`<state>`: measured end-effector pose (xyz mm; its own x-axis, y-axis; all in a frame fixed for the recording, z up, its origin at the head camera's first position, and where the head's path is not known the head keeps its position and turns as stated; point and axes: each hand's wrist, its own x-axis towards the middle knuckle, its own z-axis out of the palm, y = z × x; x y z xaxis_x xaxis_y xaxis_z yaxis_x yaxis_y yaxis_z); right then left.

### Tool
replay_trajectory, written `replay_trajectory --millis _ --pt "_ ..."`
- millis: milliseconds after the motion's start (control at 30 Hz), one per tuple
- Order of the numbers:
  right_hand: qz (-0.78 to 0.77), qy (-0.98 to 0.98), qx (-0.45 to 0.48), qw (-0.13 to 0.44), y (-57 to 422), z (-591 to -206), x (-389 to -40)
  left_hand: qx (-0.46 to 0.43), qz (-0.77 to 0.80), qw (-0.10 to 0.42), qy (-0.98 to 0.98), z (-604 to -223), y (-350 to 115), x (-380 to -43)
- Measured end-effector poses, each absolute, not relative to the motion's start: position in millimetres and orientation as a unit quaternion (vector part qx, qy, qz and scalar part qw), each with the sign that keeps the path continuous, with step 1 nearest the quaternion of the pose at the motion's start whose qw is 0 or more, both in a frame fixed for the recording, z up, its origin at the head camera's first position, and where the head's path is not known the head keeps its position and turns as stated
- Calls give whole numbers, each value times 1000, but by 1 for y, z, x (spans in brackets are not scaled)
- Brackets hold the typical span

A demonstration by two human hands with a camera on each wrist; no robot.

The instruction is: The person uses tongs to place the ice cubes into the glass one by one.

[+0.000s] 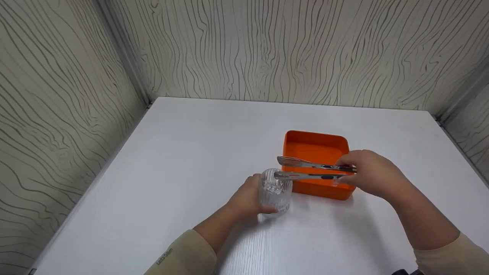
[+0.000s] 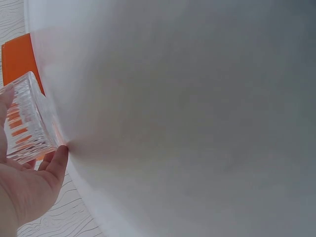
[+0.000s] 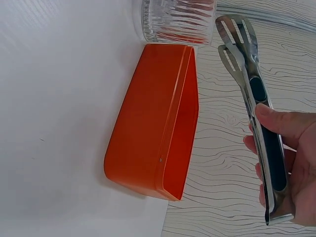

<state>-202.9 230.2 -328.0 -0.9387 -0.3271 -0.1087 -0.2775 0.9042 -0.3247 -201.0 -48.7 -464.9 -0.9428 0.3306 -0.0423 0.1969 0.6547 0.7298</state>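
My left hand (image 1: 246, 198) holds a clear ribbed drinking glass (image 1: 276, 196), thumb and fingers around its side. Something clear shows inside the glass; what it is I cannot tell. In the left wrist view the same glass (image 2: 27, 121) has fingertips near its base. Metal tongs (image 1: 305, 176) are gripped in my right hand (image 1: 368, 172), with the thumb on a dark handle inset in the right wrist view. Their slotted tips (image 3: 239, 44) are slightly apart, with nothing seen between them, near the glass's rim. Below the tongs stands an orange rectangular box (image 1: 321, 193), its open top facing up.
The box and glass are on or over a white table (image 1: 183, 152); the box is right beside the glass. Wood-grain patterned panels (image 1: 244, 49) rise behind the table and at both sides. A small dark object (image 1: 400, 272) shows at the bottom edge.
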Motion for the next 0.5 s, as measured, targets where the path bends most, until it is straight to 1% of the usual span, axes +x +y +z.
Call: replay_trajectory --millis 233,500 --pt "-106 982 -158 21 234 -329 -201 142 390 91 905 -465 -48 -201" --pt "-99 985 -141 19 238 -329 -202 133 393 96 905 -464 -47 -201"
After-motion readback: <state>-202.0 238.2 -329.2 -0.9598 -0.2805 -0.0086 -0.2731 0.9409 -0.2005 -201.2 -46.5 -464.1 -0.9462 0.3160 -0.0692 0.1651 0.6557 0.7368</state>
